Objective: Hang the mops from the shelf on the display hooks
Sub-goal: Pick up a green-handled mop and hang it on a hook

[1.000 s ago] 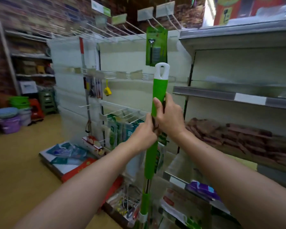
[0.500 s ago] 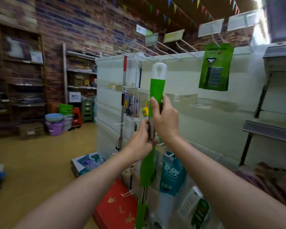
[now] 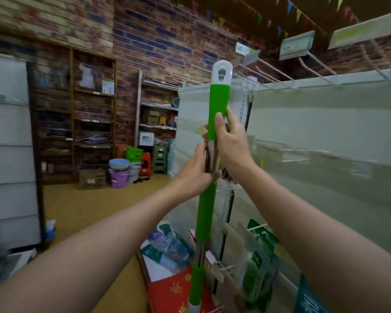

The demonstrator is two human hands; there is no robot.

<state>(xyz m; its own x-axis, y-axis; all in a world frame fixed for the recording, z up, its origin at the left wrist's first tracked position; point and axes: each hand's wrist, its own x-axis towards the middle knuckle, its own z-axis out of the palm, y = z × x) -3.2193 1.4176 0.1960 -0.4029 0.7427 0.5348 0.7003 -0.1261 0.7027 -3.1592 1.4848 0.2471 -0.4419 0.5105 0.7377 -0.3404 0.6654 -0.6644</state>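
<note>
the view has swung left since a second ago: the green razor card has gone, and brick wall and buckets (image 3: 119, 169) fill the middle left. both hands clamp the mop (image 3: 215, 136) upright at centre frame, left hand (image 3: 195, 175) below, right hand (image 3: 231, 146) above. its white loop (image 3: 222, 74) now stands level with the hooks (image 3: 312, 66) at upper right, not yet on one. open air above; the panel edge sits just behind.

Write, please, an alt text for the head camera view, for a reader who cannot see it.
Two bare hands hold a green mop handle upright in a shop: the right hand grips it higher, the left hand lower. Its white hanging cap points up towards empty display hooks above pale shelving.
</note>
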